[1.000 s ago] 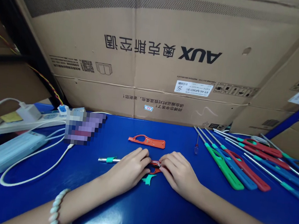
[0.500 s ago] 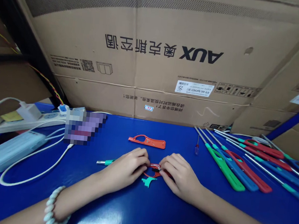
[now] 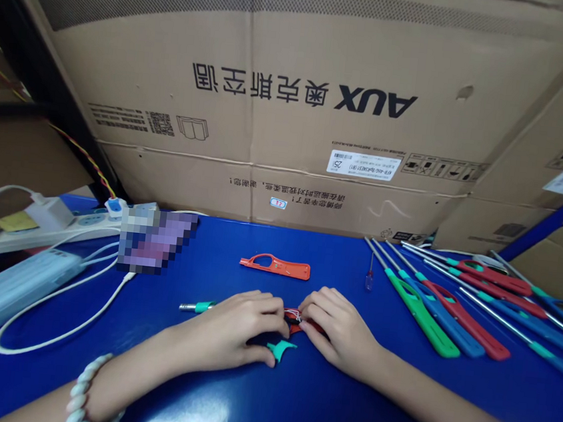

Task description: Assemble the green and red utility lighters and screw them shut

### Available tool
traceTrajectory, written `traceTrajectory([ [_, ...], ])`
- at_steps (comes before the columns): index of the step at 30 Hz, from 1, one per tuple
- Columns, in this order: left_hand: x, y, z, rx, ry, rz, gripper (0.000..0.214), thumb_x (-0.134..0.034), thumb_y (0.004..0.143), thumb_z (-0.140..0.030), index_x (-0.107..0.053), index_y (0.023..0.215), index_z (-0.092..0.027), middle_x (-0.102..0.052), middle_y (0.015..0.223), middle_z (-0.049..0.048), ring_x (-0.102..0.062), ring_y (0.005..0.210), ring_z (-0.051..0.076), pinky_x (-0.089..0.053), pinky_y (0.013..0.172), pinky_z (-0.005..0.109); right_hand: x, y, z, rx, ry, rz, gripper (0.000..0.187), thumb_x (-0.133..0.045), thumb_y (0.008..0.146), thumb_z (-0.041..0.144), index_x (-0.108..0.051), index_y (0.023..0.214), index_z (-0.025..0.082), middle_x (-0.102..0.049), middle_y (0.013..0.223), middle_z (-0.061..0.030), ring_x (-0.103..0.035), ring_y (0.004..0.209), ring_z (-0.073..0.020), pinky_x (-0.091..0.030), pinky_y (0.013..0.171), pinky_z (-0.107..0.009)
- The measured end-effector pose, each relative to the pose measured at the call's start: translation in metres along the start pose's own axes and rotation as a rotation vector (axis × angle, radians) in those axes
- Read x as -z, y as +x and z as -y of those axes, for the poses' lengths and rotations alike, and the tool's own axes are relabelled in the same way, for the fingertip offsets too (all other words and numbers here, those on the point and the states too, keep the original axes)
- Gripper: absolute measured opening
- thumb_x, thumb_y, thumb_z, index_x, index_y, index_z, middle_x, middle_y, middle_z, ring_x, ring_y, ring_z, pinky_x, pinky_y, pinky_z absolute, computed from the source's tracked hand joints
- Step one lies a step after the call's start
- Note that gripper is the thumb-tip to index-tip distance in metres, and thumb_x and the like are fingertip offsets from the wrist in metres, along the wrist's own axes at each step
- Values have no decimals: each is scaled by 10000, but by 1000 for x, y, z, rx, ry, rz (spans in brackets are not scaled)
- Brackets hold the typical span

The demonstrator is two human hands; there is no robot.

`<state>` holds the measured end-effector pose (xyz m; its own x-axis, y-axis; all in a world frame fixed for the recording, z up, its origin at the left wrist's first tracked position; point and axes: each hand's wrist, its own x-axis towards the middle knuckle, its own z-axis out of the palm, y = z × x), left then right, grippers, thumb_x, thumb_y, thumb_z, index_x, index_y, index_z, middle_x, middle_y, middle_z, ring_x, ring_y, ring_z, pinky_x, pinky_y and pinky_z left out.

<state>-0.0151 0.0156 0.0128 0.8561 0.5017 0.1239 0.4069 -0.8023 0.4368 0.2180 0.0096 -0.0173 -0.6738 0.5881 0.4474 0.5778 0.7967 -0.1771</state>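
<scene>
My right hand is closed on the handle of a partly open red gas lighter lying on the blue table. White wires and a black part show inside the lighter, between my hands. My left hand arches over its front part, the fingers resting there and the thumb stretched away from them. At the thumb's tip lies a loose green trigger, seemingly touched by it. Left of that hand sticks out the lighter's green collar and short metal nozzle; the part between is hidden. Beyond both hands lies a separate red-orange handle half.
A small screwdriver lies at the back right. Several long-nosed lighters are laid out along the right side. To the left are a power strip, a power bank and a white cable. A cardboard wall stands behind.
My left thumb has come away from the lighter toward the green trigger, opening the hand. The trigger has tilted slightly. My right hand stays on the lighter. The view has shifted a little.
</scene>
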Motion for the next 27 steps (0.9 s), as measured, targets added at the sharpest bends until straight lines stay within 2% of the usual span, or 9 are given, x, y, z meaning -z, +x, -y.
traceTrajectory([
  [4, 1, 0, -1, -24, 6, 14, 369, -755, 776, -262, -598, 1108, -226, -598, 1039, 19, -547, 951, 196, -404, 863, 310, 0, 0, 0, -3, 12, 0, 167, -432, 945, 175, -561, 838, 168, -626, 857, -60, -508, 764, -176, -363, 731, -320],
  [7, 2, -1, -3, -60, 17, 31, 314, -700, 826, -205, -604, 1122, -247, -581, 1036, 23, -541, 940, 190, -404, 871, 313, 0, 0, -1, -5, 3, 3, 161, -436, 943, 176, -565, 845, 172, -622, 851, -58, -507, 764, -175, -365, 730, -318],
  [13, -3, -1, -7, -91, 69, 39, 281, -596, 905, -232, -571, 1184, -216, -587, 1066, 48, -545, 968, 199, -423, 877, 320, 0, 0, -1, 1, 6, 5, 154, -433, 940, 170, -564, 859, 171, -617, 848, -58, -501, 761, -175, -365, 725, -317],
  [17, -5, 0, -11, -103, 122, 48, 314, -564, 891, -114, -561, 1199, -182, -578, 1071, 71, -546, 964, 208, -442, 855, 313, 0, 0, -1, -1, 7, 1, 156, -434, 938, 166, -556, 841, 175, -612, 840, -57, -503, 757, -176, -362, 714, -314],
  [19, -4, 1, -13, -107, 118, 51, 298, -525, 892, -71, -579, 1167, -174, -572, 1027, 68, -551, 925, 194, -453, 812, 279, 0, 0, -1, 2, 5, 2, 162, -429, 941, 169, -553, 837, 176, -611, 841, -59, -503, 760, -176, -362, 712, -313],
  [23, -2, 1, -14, -103, 50, 39, 200, -460, 929, -87, -633, 978, -174, -569, 903, 42, -558, 799, 153, -455, 728, 233, 0, 1, -1, 5, -6, 5, 167, -420, 949, 178, -554, 850, 176, -611, 848, -62, -500, 763, -177, -367, 715, -315],
  [27, 1, -1, -11, -23, -93, -33, 173, -471, 932, -114, -624, 978, -181, -587, 941, 38, -580, 808, 140, -467, 747, 234, 0, 0, 0, 0, -11, 6, 176, -415, 953, 189, -556, 848, 175, -607, 848, -65, -498, 756, -179, -370, 708, -315],
])
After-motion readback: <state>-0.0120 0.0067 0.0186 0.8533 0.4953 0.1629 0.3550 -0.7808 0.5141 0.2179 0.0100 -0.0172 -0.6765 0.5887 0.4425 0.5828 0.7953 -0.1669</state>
